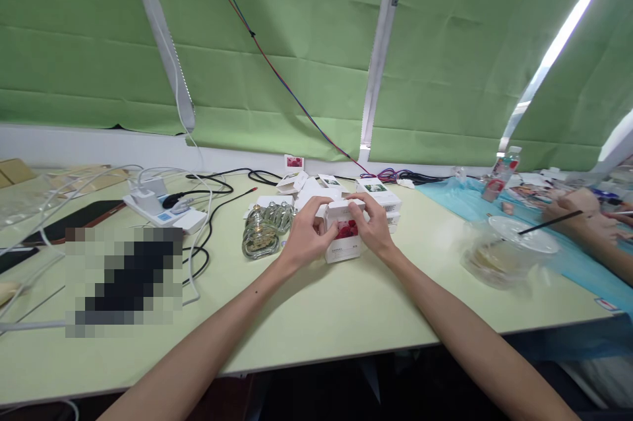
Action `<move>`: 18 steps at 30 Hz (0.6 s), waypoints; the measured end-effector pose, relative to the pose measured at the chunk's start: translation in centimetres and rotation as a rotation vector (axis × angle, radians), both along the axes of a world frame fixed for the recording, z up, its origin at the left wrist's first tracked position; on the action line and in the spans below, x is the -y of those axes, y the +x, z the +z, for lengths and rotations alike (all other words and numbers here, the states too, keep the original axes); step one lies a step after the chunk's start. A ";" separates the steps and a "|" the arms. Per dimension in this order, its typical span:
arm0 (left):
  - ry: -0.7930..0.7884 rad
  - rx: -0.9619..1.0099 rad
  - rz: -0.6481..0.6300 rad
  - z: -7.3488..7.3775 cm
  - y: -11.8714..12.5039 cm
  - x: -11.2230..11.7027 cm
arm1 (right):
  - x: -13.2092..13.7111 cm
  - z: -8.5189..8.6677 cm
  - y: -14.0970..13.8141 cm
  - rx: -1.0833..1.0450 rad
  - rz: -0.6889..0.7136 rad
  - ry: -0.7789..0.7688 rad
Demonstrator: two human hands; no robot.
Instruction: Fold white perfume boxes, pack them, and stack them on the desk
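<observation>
Between my two hands stands a small white carton (345, 250) with a red flower picture on its front. My left hand (310, 234) grips its left side, thumb on the front face. On the right side and top edge, my right hand (372, 225) holds it with bent fingers. The carton's top looks closed, though fingers partly cover it. Just left of my left hand sit several clear glass bottles (260, 239) with gold lettering. Behind the hands lie white cartons and loose card pieces (293, 181). More white cartons (378, 193) are stacked behind my right hand.
A white power strip (171, 213) with plugs and tangled cables lies to the left, beside a blurred-out dark object (131, 276). A plastic tub (514, 243) with a dark stick stands right. Beyond it, another person's hand (576, 216) works over blue sheeting (448, 200), near a bottle (503, 173).
</observation>
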State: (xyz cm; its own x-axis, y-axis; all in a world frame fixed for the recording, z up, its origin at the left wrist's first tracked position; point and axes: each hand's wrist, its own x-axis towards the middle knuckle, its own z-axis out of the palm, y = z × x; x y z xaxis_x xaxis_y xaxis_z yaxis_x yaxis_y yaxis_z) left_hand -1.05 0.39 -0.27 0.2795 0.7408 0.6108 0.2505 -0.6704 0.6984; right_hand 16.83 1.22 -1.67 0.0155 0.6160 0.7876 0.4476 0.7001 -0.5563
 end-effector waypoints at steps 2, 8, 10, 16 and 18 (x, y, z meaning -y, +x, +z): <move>0.029 0.018 -0.019 -0.1 0.0 -0.1 | 0.0 0.0 -0.1 0.013 0.005 0.022; 0.147 0.017 -0.036 -0.5 -0.1 -0.4 | 0.1 0.1 -0.3 0.026 0.025 0.072; 0.212 -0.006 -0.016 -0.6 -0.1 -0.5 | 0.2 0.1 -0.4 0.017 0.034 0.086; 0.451 -0.078 0.063 -0.9 -0.1 -0.7 | 0.3 0.2 -0.5 0.006 0.058 0.107; 0.493 -0.091 0.063 -0.9 -0.2 -0.7 | 0.4 0.3 -0.6 0.005 0.059 0.108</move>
State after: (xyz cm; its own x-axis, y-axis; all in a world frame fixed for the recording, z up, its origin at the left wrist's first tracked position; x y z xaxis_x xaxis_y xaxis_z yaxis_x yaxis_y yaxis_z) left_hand -1.23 1.13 -1.20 0.3120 0.3879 0.8673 0.3465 -0.8964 0.2763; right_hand 16.27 0.86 -1.35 -0.0224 0.5272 0.8494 0.4062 0.7812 -0.4741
